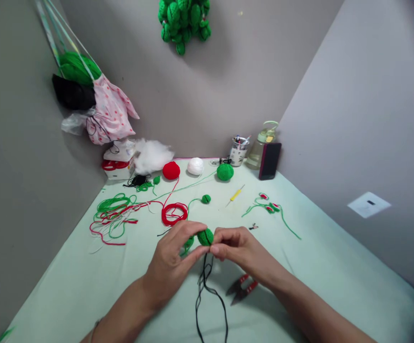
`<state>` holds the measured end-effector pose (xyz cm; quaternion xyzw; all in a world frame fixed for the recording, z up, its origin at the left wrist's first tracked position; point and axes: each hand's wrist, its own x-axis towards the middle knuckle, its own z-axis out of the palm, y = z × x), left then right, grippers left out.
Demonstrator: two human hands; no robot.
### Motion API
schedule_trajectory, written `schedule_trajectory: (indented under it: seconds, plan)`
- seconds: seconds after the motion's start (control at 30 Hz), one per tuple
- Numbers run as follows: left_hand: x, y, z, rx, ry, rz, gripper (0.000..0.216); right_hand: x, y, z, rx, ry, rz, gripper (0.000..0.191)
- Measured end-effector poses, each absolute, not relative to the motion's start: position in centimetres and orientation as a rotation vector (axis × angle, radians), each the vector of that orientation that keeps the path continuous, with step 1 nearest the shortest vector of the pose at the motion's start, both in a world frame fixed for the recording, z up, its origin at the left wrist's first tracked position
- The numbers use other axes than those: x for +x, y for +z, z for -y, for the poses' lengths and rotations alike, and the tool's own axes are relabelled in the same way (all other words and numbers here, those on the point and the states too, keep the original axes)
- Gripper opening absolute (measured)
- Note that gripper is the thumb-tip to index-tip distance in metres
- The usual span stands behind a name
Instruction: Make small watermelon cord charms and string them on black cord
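A small green crocheted ball (205, 237) with a dark line across it sits between the thumb and fingers of my left hand (173, 252). Another green crocheted piece (188, 243) shows behind that hand, partly covered. Close against the ball's right side, my right hand (230, 245) has its thumb and index finger pinched together; what lies in the pinch is too small to make out. Black yarn (207, 286) hangs from below the ball and trails toward the table's near edge. Red-handled thread snips (242, 288) lie below my right wrist.
Loose red, green and white yarn (117, 214) spreads at left, beside a red yarn coil (174, 214). Red (171, 170), white (195, 166) and green yarn balls (225, 172) line the back. A yellow-handled hook (236, 194), phone (270, 161), bottle (260, 147) and pen cup (238, 150) stand or lie right.
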<state>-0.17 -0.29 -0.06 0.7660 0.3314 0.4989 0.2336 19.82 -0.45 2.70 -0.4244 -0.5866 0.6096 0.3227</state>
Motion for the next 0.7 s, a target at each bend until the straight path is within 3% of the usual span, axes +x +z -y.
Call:
schedule_trajectory:
  seconds: [0.3, 0.5, 0.7]
  plan:
    - [0.5, -0.6, 0.1, 1.888, 1.366, -1.085, 0.026, 19.6, 3.6, 1.8, -1.108, 1.362, 1.717, 0.015]
    - [0.5, -0.5, -0.6, 1.348, 1.249, -1.082, 0.025, 18.5, 2.7, 2.8, -1.085, 1.005, 2.008, 0.019]
    - [0.0, 0.5, -1.3, 0.786, 1.14, -0.801, 0.03, 20.1, 2.8, 2.3, -1.092, 1.03, 1.89, 0.027]
